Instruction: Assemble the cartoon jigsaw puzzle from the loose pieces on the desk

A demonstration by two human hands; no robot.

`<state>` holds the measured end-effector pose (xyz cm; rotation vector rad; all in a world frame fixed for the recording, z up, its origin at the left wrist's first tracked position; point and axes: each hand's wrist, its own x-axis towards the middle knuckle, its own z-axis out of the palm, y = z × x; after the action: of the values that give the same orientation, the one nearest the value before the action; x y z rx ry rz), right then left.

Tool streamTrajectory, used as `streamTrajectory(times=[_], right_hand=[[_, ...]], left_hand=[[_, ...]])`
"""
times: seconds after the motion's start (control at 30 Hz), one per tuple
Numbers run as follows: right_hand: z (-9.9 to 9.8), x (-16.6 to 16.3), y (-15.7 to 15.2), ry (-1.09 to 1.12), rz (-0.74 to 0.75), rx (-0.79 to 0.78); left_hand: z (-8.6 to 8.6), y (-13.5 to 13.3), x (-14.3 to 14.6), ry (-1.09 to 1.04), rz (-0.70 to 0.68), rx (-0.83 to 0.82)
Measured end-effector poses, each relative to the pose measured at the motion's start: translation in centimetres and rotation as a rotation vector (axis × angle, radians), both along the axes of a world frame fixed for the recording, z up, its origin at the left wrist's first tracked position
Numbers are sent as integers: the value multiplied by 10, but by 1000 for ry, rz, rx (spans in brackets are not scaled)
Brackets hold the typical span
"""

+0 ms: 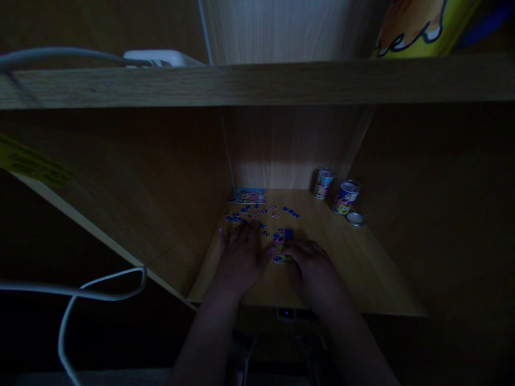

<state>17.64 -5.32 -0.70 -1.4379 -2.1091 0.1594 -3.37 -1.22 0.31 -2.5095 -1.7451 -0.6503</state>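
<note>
Wooden bench (362, 268): pale grain, dimly lit, set in a niche under a shelf (257, 83).
Left hand (241, 257): laid palm down on the bench; grip slack, fingers spread flat, nothing seen to be held; fingertips rest at the near edge of the loose pieces.
Right hand (311, 265): laid knuckles up, just beside the left hand; fingers are curled toward the joined patch; whether a piece is pinched in the grip cannot be told.
Joined patch (285, 236): blue and yellow, lying between the two hands, touched by the right fingertips.
Loose pieces (249, 214): mostly blue, scattered beyond the left hand.
Picture card (247, 195): laid flat at the back wall.
Far can (323, 183): upright, printed, at the back right.
Near can (346, 197): upright, just beside the far can.
Lid (356, 219): laid flat, just beside the near can.
White cable (100, 289): looped at the lower left, off the bench.
</note>
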Motion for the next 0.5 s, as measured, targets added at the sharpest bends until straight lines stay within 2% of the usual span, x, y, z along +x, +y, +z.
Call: streamTrajectory(times=[0.1, 0.27, 0.5], right_hand=[[2, -1, -1, -6, 0, -5], [2, 0, -2, -16, -4, -10], [0, 2, -1, -10, -6, -21]], left_hand=[[7, -3, 1, 18, 16, 47], [13, -14, -1, 19, -66, 85], [2, -36, -9, -135, -195, 110]])
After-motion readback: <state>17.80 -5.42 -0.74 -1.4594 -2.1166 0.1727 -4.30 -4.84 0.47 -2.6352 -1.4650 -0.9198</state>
